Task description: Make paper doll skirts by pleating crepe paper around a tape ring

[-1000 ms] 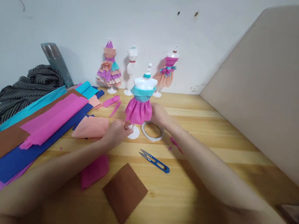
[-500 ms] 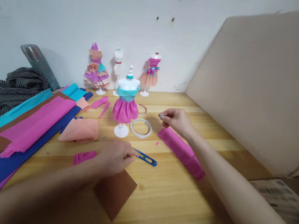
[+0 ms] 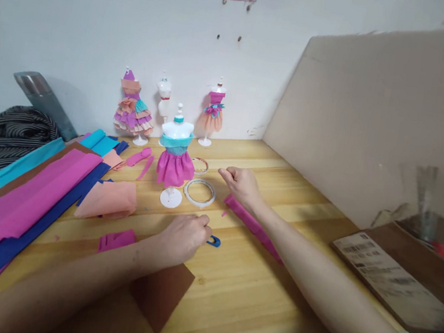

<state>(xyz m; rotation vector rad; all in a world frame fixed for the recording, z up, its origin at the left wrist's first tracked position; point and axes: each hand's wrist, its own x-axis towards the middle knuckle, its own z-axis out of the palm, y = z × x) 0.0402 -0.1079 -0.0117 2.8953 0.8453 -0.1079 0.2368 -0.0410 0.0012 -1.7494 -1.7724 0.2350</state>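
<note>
My left hand (image 3: 185, 238) is closed low over the table, its fingertips hidden, so I cannot make out what they hold. It partly covers blue thread snips (image 3: 215, 241), and a brown paper piece (image 3: 160, 295) lies under its wrist. My right hand (image 3: 242, 186) is in a closed pinch above the wood; anything between its fingers is hidden. Beneath the right forearm runs a folded magenta crepe paper strip (image 3: 254, 229). Between and beyond the hands stands a mini mannequin (image 3: 176, 152) in a teal top and magenta skirt, beside a white tape roll (image 3: 199, 192).
Three more mini mannequins, one with a ruffled dress (image 3: 133, 107), stand along the wall. Crepe paper sheets (image 3: 44, 180) and a peach piece (image 3: 107, 200) lie at left, near striped cloth (image 3: 15, 135). A cardboard piece with labels (image 3: 373, 265) is at right, below a tall panel (image 3: 369, 115).
The view has shifted, so most things sit further left. My left hand has moved right over the snips, covering more of them. The teal bit at my right fingertips no longer shows.
</note>
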